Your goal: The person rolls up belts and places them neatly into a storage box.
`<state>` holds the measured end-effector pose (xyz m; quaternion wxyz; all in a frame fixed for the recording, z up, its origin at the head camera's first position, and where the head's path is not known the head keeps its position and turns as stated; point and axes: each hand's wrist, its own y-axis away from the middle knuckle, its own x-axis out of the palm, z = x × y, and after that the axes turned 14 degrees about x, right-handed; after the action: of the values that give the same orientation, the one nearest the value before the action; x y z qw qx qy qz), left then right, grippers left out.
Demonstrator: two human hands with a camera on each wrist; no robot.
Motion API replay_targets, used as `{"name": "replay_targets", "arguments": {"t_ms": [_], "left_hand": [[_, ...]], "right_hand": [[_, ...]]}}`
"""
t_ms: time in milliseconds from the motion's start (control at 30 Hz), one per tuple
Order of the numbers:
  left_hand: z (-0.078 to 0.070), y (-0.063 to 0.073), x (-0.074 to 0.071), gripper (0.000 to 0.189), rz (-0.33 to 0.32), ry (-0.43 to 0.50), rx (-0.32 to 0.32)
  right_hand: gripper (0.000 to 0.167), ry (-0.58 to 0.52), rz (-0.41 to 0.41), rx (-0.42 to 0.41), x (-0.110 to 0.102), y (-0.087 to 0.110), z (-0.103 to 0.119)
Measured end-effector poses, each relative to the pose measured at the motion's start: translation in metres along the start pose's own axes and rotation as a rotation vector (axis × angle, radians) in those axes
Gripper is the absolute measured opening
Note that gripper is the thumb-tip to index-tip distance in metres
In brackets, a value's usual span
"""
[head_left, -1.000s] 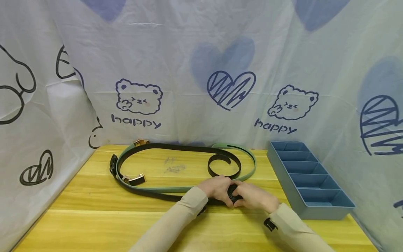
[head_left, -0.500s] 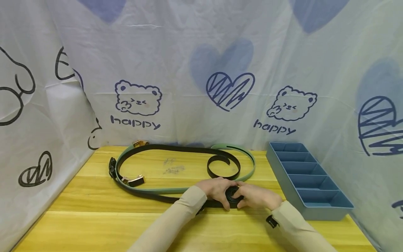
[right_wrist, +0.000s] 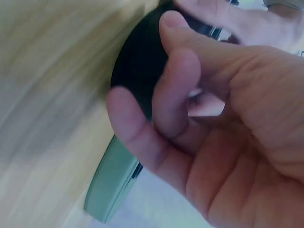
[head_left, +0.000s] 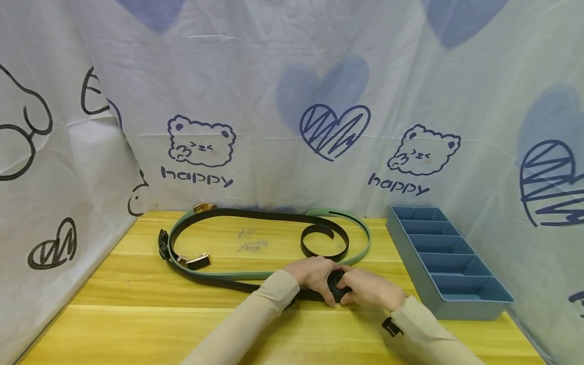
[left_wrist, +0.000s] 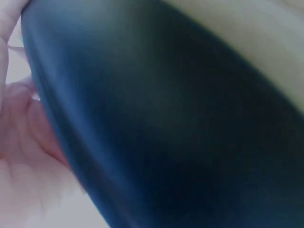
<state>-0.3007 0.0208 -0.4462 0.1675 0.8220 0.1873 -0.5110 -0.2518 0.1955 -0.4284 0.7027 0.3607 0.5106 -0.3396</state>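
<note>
A black belt (head_left: 242, 287) runs along the front of the table and ends on the right in a tight coil (head_left: 336, 285) standing on its edge. My left hand (head_left: 315, 275) holds the coil's left side, thumb in front and fingers behind. From the right, my right hand (head_left: 371, 288) grips the same coil, a finger at its middle. In the right wrist view its thumb and bent fingers lie against the black strap (right_wrist: 137, 61). The left wrist view is mostly filled by the black strap (left_wrist: 156, 114), close up and blurred.
A green belt (head_left: 367, 228) and another black belt (head_left: 269, 215), its end curled, lie looped behind the hands. Buckles (head_left: 198, 261) lie at the left. A grey-blue box with several compartments (head_left: 465, 304) stands on the right. A printed cloth (head_left: 269, 81) hangs behind the table.
Both hands stay at the coil and shift only slightly, the fingers changing place a little around it. The other belts and the box keep their places.
</note>
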Motion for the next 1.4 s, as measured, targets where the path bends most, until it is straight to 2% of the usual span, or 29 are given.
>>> {"name": "replay_targets", "arguments": {"t_ms": [167,333,400,567,767,900,1067,1200,1300,1400], "left_hand": [[-0.001,0.003,-0.002,0.093,0.042,0.038,-0.038],[-0.003,0.002,0.0,0.092,0.033,0.009,-0.033],[-0.003,0.0,0.001,0.09,0.023,-0.018,-0.012],[-0.003,-0.004,0.004,0.075,-0.016,-0.088,0.027],[-0.007,-0.006,0.003,0.059,-0.052,-0.163,0.017],[-0.007,-0.007,0.002,0.046,-0.059,-0.17,0.002],[-0.006,-0.005,0.002,0.043,-0.049,-0.136,-0.011],[-0.004,-0.001,-0.001,0.064,-0.006,-0.015,-0.043],[-0.003,0.002,-0.004,0.081,0.029,0.058,-0.06],[-0.001,0.002,-0.005,0.081,0.045,0.065,-0.051]], "right_hand": [[0.009,0.018,0.048,-0.055,-0.005,-0.003,-0.008],[0.015,0.0,0.088,-0.056,-0.007,-0.004,-0.014],[0.016,-0.001,0.094,-0.053,-0.005,-0.005,-0.015],[0.016,0.008,0.038,-0.002,0.002,-0.002,-0.011],[0.014,0.005,-0.073,0.031,0.006,0.002,0.002],[0.019,-0.008,-0.108,0.035,0.007,0.003,0.006],[0.019,-0.009,-0.104,0.039,0.007,0.003,0.005],[0.011,0.021,-0.076,0.027,0.004,0.002,0.002],[0.012,0.042,-0.054,0.015,0.002,0.002,-0.002],[0.012,0.049,-0.036,0.003,0.001,0.001,-0.006]]}}
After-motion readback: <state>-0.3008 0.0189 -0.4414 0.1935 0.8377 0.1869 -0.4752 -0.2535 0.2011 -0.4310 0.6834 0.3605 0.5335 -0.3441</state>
